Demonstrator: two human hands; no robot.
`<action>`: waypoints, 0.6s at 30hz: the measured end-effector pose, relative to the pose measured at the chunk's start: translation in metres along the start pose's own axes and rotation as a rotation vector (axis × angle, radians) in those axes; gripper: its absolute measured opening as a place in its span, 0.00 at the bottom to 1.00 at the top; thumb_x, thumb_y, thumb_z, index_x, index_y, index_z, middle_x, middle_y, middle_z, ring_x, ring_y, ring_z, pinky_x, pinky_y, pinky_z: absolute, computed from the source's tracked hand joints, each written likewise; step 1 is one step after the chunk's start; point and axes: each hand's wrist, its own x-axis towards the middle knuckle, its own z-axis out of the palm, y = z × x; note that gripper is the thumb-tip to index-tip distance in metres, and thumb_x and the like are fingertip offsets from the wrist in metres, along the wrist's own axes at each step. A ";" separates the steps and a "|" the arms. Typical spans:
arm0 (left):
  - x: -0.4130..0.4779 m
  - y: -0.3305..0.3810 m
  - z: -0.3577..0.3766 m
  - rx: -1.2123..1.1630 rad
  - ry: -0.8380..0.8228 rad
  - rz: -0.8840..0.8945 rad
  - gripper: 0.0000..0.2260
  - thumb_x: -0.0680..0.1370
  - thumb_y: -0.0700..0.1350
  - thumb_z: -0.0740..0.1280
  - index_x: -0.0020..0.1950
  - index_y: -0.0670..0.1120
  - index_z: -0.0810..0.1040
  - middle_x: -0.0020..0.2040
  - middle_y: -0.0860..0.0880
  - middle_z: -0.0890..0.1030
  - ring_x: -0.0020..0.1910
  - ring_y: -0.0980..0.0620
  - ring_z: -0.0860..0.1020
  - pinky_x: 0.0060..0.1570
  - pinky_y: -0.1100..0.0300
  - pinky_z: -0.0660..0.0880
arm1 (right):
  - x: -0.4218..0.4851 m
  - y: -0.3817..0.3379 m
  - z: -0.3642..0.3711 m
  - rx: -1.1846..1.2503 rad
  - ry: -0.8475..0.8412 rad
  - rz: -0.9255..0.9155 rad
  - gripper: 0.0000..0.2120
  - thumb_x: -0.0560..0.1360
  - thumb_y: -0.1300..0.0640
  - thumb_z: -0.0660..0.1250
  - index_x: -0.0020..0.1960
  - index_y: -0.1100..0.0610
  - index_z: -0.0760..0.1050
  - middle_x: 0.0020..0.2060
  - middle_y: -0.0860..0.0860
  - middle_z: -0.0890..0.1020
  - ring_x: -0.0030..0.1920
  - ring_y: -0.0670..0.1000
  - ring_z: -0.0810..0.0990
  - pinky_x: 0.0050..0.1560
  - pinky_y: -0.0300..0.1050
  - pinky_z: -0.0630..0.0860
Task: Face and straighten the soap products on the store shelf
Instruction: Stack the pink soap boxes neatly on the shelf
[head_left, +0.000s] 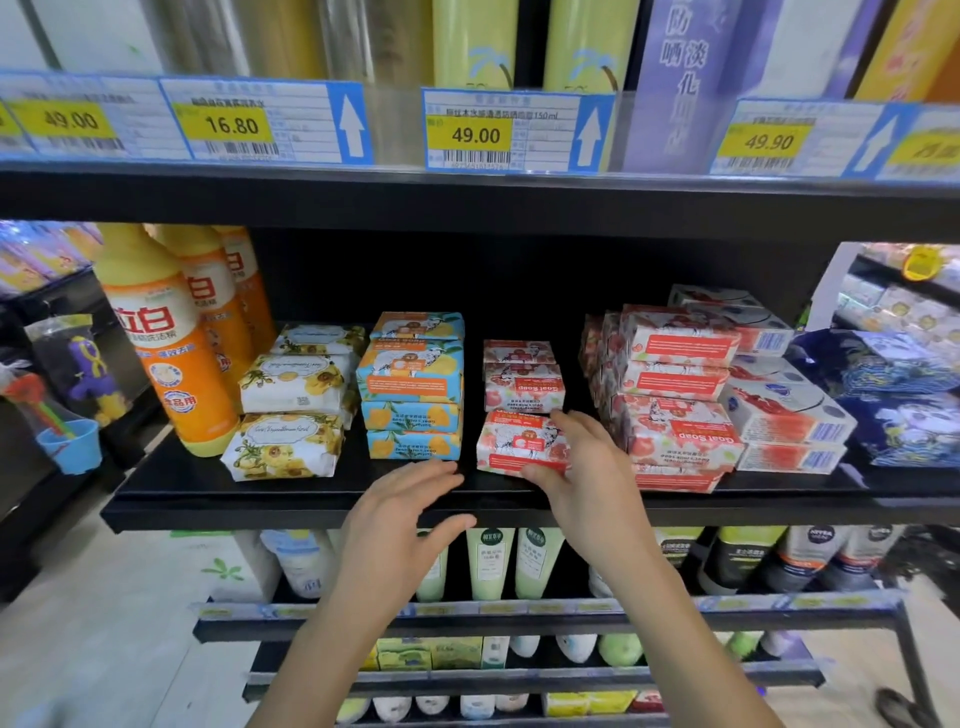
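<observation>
At shelf front, right hand (587, 467) grips red soap box (514, 441); left hand (400, 514) open

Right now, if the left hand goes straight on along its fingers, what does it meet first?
Probably the left end of the red-and-white soap box the right hand holds; depth is unclear, so the left hand might slip past it.
</observation>
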 end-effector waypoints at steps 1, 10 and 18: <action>0.000 0.000 0.000 -0.004 0.002 -0.002 0.20 0.71 0.52 0.79 0.61 0.50 0.85 0.63 0.55 0.83 0.65 0.59 0.75 0.67 0.58 0.68 | 0.002 0.001 0.002 0.009 0.002 0.013 0.33 0.79 0.56 0.72 0.80 0.55 0.63 0.80 0.52 0.63 0.73 0.57 0.71 0.73 0.53 0.70; -0.002 0.000 -0.002 -0.009 0.007 -0.028 0.19 0.72 0.55 0.77 0.62 0.54 0.85 0.64 0.59 0.81 0.67 0.62 0.73 0.66 0.60 0.69 | 0.007 0.001 0.011 0.047 0.076 0.053 0.31 0.79 0.54 0.72 0.79 0.54 0.64 0.79 0.51 0.65 0.76 0.53 0.68 0.73 0.46 0.65; -0.002 -0.001 -0.002 -0.018 0.006 -0.048 0.19 0.73 0.56 0.77 0.62 0.56 0.84 0.64 0.65 0.78 0.67 0.65 0.72 0.65 0.61 0.70 | 0.030 -0.003 0.015 0.023 0.066 0.079 0.30 0.80 0.60 0.71 0.79 0.59 0.65 0.75 0.55 0.70 0.72 0.58 0.72 0.71 0.54 0.72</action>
